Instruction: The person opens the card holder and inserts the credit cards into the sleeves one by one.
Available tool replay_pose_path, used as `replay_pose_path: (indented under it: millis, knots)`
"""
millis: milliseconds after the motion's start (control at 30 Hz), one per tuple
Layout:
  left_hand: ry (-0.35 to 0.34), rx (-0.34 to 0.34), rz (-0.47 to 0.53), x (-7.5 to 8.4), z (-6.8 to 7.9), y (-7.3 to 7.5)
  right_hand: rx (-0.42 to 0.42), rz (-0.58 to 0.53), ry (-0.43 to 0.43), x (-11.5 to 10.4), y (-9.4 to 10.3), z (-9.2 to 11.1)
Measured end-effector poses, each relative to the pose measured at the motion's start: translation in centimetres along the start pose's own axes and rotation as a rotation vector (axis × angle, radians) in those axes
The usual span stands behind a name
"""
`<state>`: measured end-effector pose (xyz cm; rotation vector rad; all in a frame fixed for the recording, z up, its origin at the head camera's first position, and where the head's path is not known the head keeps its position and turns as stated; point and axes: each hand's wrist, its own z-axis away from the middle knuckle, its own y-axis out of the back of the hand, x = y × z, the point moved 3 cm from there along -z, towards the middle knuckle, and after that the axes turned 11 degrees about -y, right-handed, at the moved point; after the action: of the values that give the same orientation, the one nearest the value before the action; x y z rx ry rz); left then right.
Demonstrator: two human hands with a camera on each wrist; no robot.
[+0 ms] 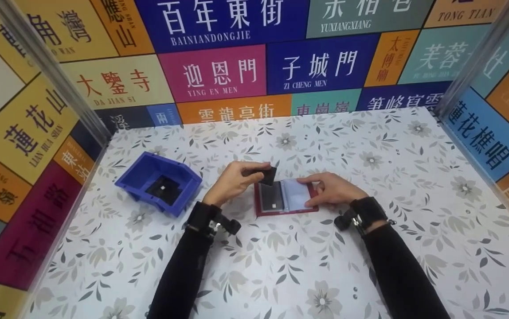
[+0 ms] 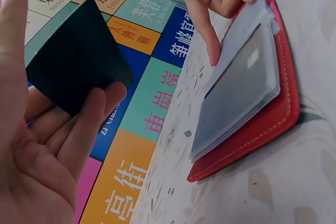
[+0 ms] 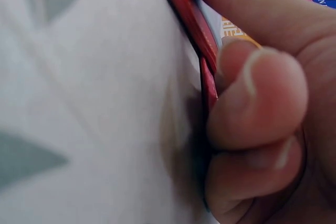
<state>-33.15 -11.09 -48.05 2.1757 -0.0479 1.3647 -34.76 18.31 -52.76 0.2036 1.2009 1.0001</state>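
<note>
A small dark card (image 1: 269, 176) is held in my left hand (image 1: 236, 177), raised just above the left page of an open red card holder (image 1: 258, 208). The left wrist view shows the card (image 2: 79, 56) as a plain dark square by the fingertips. Clear plastic sleeves (image 2: 247, 72) lie inside the holder; the left one looks dark with a small light spot, the right one pale. My right hand (image 1: 332, 188) grips the holder's right edge. In the right wrist view its fingers curl against the red cover (image 3: 194, 22).
A blue plastic bin (image 1: 183, 192) stands left of the left hand, with dark cards (image 1: 166, 195) inside. The table (image 1: 281, 266) has a floral covering. Panels with colourful street-name signs (image 1: 219, 73) stand along the back and sides.
</note>
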Motion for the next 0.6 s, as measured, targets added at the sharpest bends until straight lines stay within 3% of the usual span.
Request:
replay_pose_path:
  millis: [133, 300, 600]
  knots:
    - [-0.036, -0.009, 0.16, -0.15, -0.03, -0.22, 0.004, 0.007, -0.002, 0.07, -0.01, -0.08]
    - [-0.077, 0.055, 0.268, -0.07, -0.03, -0.24, -0.002, 0.006, -0.004, 0.05, 0.0, -0.11]
    - [0.033, 0.146, 0.301, -0.78, -0.1, -0.56, -0.008, -0.003, -0.002, -0.03, -0.02, -0.03]
